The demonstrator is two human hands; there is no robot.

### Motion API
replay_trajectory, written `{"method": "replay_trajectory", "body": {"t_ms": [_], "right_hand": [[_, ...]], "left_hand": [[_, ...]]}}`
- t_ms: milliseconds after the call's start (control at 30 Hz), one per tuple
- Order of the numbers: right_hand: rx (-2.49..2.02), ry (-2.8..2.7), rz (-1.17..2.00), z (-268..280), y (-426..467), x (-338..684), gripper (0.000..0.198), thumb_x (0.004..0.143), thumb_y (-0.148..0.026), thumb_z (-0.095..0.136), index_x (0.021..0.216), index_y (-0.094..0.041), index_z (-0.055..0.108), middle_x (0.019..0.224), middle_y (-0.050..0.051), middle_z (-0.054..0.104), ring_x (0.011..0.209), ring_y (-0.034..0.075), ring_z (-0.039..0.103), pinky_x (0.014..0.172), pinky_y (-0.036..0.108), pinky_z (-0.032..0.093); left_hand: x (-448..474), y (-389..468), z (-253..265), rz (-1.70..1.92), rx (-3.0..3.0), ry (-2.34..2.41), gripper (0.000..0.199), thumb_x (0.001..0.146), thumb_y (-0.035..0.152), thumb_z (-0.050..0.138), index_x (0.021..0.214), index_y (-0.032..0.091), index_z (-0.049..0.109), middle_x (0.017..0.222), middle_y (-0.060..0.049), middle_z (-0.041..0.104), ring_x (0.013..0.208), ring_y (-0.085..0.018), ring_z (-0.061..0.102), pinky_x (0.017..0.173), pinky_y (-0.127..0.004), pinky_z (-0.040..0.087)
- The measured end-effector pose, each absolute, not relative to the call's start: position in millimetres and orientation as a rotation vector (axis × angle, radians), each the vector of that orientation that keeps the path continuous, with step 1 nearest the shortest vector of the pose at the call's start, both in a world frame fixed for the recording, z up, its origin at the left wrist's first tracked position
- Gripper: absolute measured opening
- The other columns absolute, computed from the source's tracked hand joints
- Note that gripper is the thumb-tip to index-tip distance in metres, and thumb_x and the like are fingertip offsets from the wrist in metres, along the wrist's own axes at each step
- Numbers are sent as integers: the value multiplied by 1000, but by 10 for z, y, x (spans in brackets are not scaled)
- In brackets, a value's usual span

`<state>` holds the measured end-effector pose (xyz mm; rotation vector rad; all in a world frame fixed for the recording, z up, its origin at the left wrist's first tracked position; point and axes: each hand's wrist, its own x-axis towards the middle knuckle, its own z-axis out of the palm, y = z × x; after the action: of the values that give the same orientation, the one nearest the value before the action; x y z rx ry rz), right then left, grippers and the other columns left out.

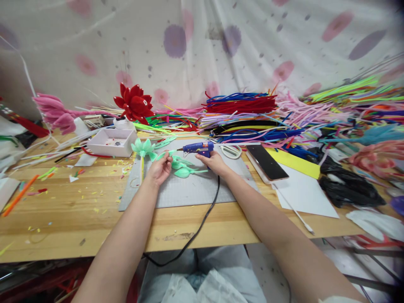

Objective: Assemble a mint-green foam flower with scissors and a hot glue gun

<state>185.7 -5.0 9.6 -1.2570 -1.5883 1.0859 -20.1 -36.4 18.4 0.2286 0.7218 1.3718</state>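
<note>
My right hand (214, 162) is closed around a blue glue gun (199, 148), its nozzle pointing left. My left hand (160, 169) pinches a mint-green pipe-cleaner leaf (170, 152), its tip close to the nozzle; I cannot tell whether the two touch. More mint-green leaves (184, 171) lie on the grey cutting mat (189, 195) between the hands. Left of my left hand is a mint-green pipe-cleaner flower (144, 148) with a pale stem. The glue gun's black cord (208, 214) runs down over the table edge.
White-handled scissors (232, 151) lie right of the gun, beside a phone (267, 162) and white paper (303, 193). A white box (110, 143) and red flower (134, 102) are at left back. Pipe-cleaner bundles (243, 105) line the back. A black plastic bag (350, 185) lies right.
</note>
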Motion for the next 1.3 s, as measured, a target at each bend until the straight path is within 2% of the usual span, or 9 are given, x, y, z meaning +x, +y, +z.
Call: {"method": "replay_trajectory", "body": {"t_ms": [533,767,1000,1300], "right_hand": [[-1290,-1602,1079,95,-54,1878,39,62,-54,64,69,-16,58,51,-4,48,53,11,45,56,25,36],[-1271,-1600,1125,110,-80,1886,39,63,-55,63,62,-18,52,48,-5,44,47,9,39,50,24,32],[-1302,-1580,1087,110,-74,1874,39,62,-55,64,63,-18,54,47,-4,45,50,10,43,51,24,34],[-1219,-1582,1197,152,-126,1845,42,62,-55,64,56,-19,44,46,-6,41,42,6,35,44,23,28]], "left_hand": [[-194,-375,215,1367,204,719,18,88,10,42,77,12,56,59,3,47,49,-1,52,39,-4,41],[-193,-371,220,1382,180,734,16,87,10,43,77,12,56,61,2,48,50,-1,52,40,-4,42],[-196,-376,212,1368,177,716,14,86,10,45,79,12,56,61,2,48,50,-1,52,40,-4,41],[-189,-367,206,1380,206,740,13,85,9,46,77,13,56,58,3,48,50,-2,52,40,-4,41]]}}
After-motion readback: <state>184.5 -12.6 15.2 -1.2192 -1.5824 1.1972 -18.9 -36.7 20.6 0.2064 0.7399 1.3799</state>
